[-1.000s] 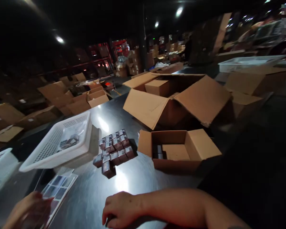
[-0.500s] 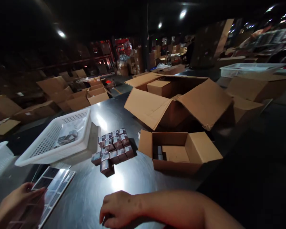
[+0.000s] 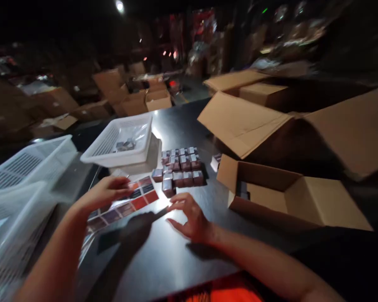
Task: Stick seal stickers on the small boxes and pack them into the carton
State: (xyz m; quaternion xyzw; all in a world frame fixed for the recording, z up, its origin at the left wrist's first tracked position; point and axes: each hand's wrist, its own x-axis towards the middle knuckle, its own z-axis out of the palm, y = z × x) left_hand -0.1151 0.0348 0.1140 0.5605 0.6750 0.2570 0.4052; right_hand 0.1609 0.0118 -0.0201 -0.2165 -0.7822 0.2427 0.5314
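Note:
My left hand point(image 3: 105, 193) is closed on a sheet of printed rectangular panels point(image 3: 121, 214), some red and some dark, held tilted above the metal table. Part of the sheet is hidden by the hand. My right hand point(image 3: 190, 218) is over the table with fingers apart and slightly bent, holding nothing, its fingertips just right of the sheet. Beyond both hands, several small shiny dark boxes point(image 3: 184, 165) stand grouped in rows. The edge of further sheets point(image 3: 85, 247) shows beneath my left forearm.
A white plastic basket point(image 3: 113, 159) with small grey pieces in a clear bag sits behind the sheet. More white baskets point(image 3: 38, 161) stand at left. An open carton point(image 3: 264, 212) with dark items lies right, before a larger open carton point(image 3: 242, 121). The metal table point(image 3: 176, 268) reflects light.
My left hand has lifted a sheet and carried it forward and right, toward the small boxes. My right hand has moved forward and its fingers have spread. The view has turned left.

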